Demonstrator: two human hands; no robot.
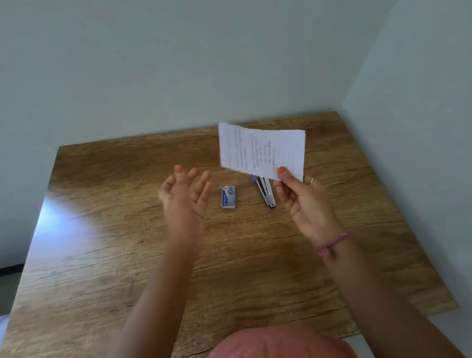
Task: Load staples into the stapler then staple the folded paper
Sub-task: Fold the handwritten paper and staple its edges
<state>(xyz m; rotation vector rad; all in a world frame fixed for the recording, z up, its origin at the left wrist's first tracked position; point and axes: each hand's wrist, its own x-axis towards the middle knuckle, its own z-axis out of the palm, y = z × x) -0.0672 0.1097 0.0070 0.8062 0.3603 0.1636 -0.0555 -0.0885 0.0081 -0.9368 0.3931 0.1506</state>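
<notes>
My right hand (302, 198) pinches the folded paper (262, 150) by its lower corner, lifted clear of the table (106, 247); my left hand (185, 194) hovers empty, fingers loose, free for the staple box (228, 198) beside the stapler (267, 193).

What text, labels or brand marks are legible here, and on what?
Nothing can be quoted.
Folded paper, pinched by the right hand: lines of handwriting, too small and blurred to read.
Staple box on the table: blue printed label, illegible.
Stapler: no marking visible.
</notes>
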